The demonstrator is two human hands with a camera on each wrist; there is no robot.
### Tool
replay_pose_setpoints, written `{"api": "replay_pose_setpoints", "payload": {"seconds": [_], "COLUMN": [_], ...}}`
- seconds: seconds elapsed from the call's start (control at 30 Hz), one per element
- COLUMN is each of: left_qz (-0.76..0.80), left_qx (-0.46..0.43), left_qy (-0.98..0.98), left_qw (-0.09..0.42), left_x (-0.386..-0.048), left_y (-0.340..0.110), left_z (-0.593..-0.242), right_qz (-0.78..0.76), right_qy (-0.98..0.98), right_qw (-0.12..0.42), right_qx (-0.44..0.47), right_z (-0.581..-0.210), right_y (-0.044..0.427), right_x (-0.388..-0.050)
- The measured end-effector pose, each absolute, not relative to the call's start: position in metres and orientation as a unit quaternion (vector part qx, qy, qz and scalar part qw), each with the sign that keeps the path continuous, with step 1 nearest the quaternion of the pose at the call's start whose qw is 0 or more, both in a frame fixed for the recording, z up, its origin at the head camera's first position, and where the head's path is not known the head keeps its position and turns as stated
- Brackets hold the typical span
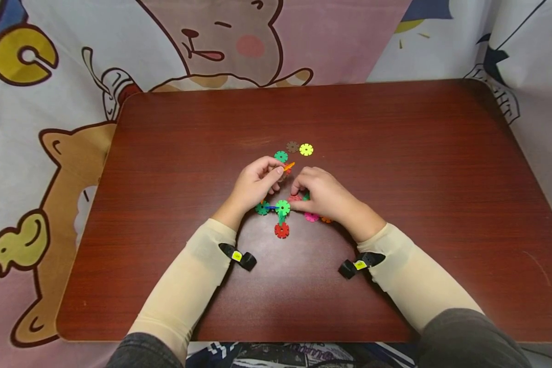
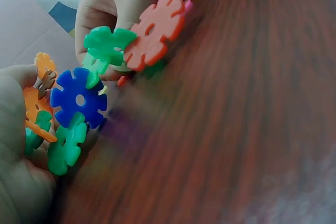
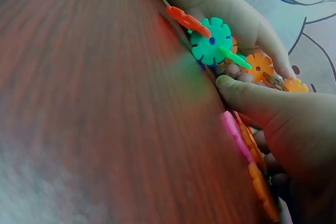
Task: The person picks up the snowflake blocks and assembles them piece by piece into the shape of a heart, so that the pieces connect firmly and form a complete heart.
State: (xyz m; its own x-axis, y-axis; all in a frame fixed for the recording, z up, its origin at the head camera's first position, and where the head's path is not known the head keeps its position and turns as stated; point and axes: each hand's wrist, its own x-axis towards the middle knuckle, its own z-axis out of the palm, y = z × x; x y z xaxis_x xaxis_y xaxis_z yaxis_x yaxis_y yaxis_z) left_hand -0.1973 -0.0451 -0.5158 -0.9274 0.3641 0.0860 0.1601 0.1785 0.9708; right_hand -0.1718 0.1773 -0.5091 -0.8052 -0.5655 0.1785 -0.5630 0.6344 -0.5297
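Notched flower-shaped discs are joined together on the table. The left hand (image 1: 259, 181) (image 2: 16, 145) pinches a short chain with an orange disc (image 1: 289, 166) (image 3: 258, 67) and a brown disc (image 3: 274, 81) between thumb and fingers. Beside it, a blue disc (image 2: 79, 98) links to green discs (image 2: 68, 145) (image 1: 282, 207). A red disc (image 1: 282, 230) (image 2: 155, 32) forms the near end. The right hand (image 1: 322, 191) (image 3: 294, 129) has curled fingers, its thumb and forefinger gripping the joined discs at their right side; the exact disc under the fingertips is partly hidden.
Beyond the hands lie a green disc (image 1: 281, 156), a brown disc (image 1: 292, 147) and a yellow disc (image 1: 306, 150). Pink (image 1: 311, 216) and orange (image 1: 326, 220) discs show by the right wrist. The brown table (image 1: 418, 153) meets a patterned cloth (image 1: 340, 41).
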Motion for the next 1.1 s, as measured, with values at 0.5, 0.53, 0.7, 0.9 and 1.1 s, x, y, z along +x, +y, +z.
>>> {"api": "replay_pose_setpoints", "payload": {"seconds": [0.5, 0.53, 0.7, 0.9, 1.1], "left_qz": [0.610, 0.610, 0.610, 0.609, 0.610], "left_qx": [0.180, 0.179, 0.179, 0.180, 0.176], "left_qy": [0.768, 0.767, 0.767, 0.768, 0.769], "left_qw": [0.081, 0.081, 0.083, 0.081, 0.081], "left_x": [-0.198, -0.198, -0.198, -0.198, -0.198], "left_y": [-0.045, -0.045, -0.046, -0.046, -0.045], "left_z": [-0.518, -0.518, -0.519, -0.518, -0.517], "right_qz": [-0.272, -0.272, -0.274, -0.349, -0.518], "right_qy": [0.931, 0.930, 0.928, 0.900, 0.825], "right_qw": [-0.031, -0.027, -0.008, -0.083, -0.159], "right_qx": [-0.242, -0.244, -0.254, -0.246, -0.164], "right_z": [-0.511, -0.511, -0.511, -0.520, -0.523], "right_y": [0.174, 0.173, 0.173, 0.177, 0.176], "right_x": [-0.168, -0.168, -0.169, -0.169, -0.170]}}
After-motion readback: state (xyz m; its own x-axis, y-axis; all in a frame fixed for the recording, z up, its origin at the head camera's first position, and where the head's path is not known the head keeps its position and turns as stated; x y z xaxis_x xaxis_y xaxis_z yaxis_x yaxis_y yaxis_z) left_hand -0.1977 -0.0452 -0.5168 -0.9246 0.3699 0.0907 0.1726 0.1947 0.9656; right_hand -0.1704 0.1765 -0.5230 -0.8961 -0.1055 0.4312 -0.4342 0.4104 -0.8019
